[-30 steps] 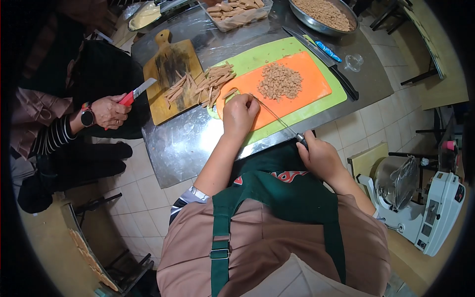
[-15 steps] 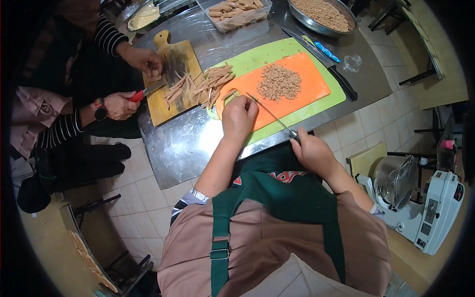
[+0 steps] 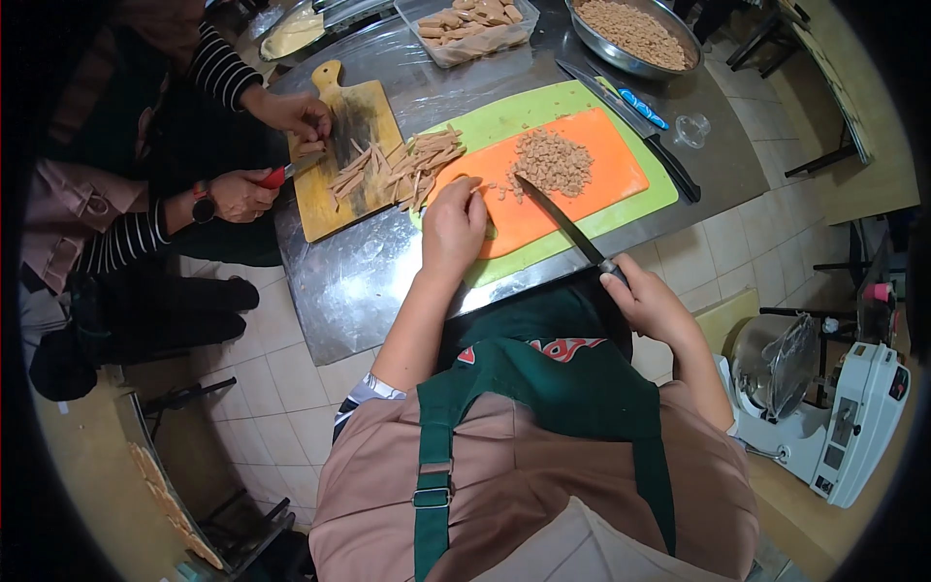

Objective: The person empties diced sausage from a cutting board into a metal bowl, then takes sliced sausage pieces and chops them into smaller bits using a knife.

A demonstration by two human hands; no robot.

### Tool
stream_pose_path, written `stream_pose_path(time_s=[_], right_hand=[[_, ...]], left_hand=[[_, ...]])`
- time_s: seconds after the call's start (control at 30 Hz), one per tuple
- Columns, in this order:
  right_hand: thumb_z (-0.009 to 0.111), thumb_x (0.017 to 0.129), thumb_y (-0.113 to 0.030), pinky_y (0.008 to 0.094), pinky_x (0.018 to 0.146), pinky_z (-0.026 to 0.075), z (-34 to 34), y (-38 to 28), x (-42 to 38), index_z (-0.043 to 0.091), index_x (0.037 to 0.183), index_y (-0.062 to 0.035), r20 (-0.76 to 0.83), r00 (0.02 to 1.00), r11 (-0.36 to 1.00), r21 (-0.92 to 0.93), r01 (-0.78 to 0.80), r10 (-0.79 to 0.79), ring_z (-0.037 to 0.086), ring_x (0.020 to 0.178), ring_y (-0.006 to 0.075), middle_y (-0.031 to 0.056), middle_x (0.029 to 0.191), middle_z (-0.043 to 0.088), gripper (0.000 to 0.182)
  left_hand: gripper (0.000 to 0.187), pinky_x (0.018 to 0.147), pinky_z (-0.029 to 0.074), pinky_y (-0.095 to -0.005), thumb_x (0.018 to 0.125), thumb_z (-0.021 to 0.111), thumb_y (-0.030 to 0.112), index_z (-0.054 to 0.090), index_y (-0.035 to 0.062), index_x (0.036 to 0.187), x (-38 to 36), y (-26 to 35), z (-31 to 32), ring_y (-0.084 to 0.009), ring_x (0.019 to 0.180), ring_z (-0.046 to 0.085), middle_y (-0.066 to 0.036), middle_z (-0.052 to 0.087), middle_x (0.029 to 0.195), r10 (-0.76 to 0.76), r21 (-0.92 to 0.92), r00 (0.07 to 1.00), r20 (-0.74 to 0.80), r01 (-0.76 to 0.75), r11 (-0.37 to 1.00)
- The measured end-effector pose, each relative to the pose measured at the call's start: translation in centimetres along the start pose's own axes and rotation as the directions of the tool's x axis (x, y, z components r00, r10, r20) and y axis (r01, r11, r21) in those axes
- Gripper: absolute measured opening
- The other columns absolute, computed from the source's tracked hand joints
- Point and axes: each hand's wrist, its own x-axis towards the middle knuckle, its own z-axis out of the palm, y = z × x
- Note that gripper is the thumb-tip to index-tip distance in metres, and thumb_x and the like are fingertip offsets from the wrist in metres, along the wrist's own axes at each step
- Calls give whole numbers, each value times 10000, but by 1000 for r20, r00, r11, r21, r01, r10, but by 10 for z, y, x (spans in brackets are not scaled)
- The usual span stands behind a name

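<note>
My right hand (image 3: pixel 635 297) grips the dark handle of a kitchen knife (image 3: pixel 567 223). Its blade slants across the orange cutting board (image 3: pixel 606 160), the tip at the near-left edge of a heap of small brown chopped pieces (image 3: pixel 553 163). At the board's left end rests my left hand (image 3: pixel 454 227), its fingers curled together; whatever they pinch is hidden. A few cut bits lie between that hand and the heap. Just beyond my left hand is a pile of thin brown strips (image 3: pixel 424 160), partly on a wooden board. Under the orange board lies a green cutting mat (image 3: pixel 509 105).
On my left, a co-worker's hand (image 3: pixel 242 197) holds a red-handled knife over the wooden board (image 3: pixel 320 209). A plastic tub (image 3: pixel 470 48) of brown chunks and a metal bowl (image 3: pixel 645 44) of chopped pieces stand at the back. Another knife (image 3: pixel 669 165) lies on the right.
My right hand has moved the knife tip away from my left hand to the heap. Small cut bits now lie between them. My left hand has shifted slightly left.
</note>
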Motion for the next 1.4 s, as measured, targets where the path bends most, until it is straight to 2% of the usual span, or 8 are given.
stream_pose_path(time_s=[0.1,0.47,0.53,0.73,0.83,0.97,1.27,1.4], right_hand=[[463,913,-296,459,720,441,11,1,8,465,1002,13,10,998,998,19,65,-66,568,843,448,282,843,599,322],[423,929,-320,492,702,432,18,-14,50,442,950,13,4,1000,998,-64,14,-14,568,789,448,292,801,586,334],[422,929,-323,482,667,446,12,-10,52,439,940,11,-24,1000,997,-74,15,-17,584,736,432,281,771,586,335],[419,934,-343,401,476,463,2,1,52,425,923,7,-1,999,998,23,-50,50,577,502,306,212,660,559,351],[420,935,-345,369,425,455,-2,-2,52,431,934,1,22,996,995,51,-91,90,566,474,261,179,641,551,346],[423,934,-345,346,393,444,-5,4,53,433,940,1,12,996,994,60,-93,93,551,456,234,155,629,541,345],[427,933,-345,344,385,435,-11,8,55,430,942,-5,14,997,995,64,-81,80,534,435,228,141,602,527,340],[426,934,-346,342,386,435,-11,9,55,432,941,-4,8,997,995,60,-74,73,535,434,229,141,591,524,341]], left_hand=[[158,630,469,-353,805,587,128,635,11,900,5,7,-20,-261,654,584,-136,592,732,-241,2,966,90,242,970],[103,612,472,-338,783,619,79,643,25,867,16,-20,-51,-247,652,587,-119,586,766,-128,107,986,-112,140,984],[116,664,473,-345,766,626,69,646,27,872,16,-25,-58,-265,731,593,-117,601,798,-154,144,986,-70,163,976],[207,768,462,-362,698,669,74,657,29,899,19,-18,-61,-287,853,585,-119,631,894,144,152,931,334,-204,967],[366,804,457,-387,649,726,160,637,30,980,18,-7,-51,-317,900,567,-138,632,916,9,220,857,516,-142,965],[518,785,455,-405,632,762,217,574,14,1070,15,6,-39,-328,901,567,-166,622,925,-98,362,873,478,-94,927],[247,673,492,-389,622,752,136,624,14,795,21,5,-29,-295,731,629,-135,644,744,-327,251,801,502,227,941],[217,613,485,-334,658,723,158,634,17,796,17,4,-28,-245,655,630,-114,641,696,-315,300,800,511,177,937]])
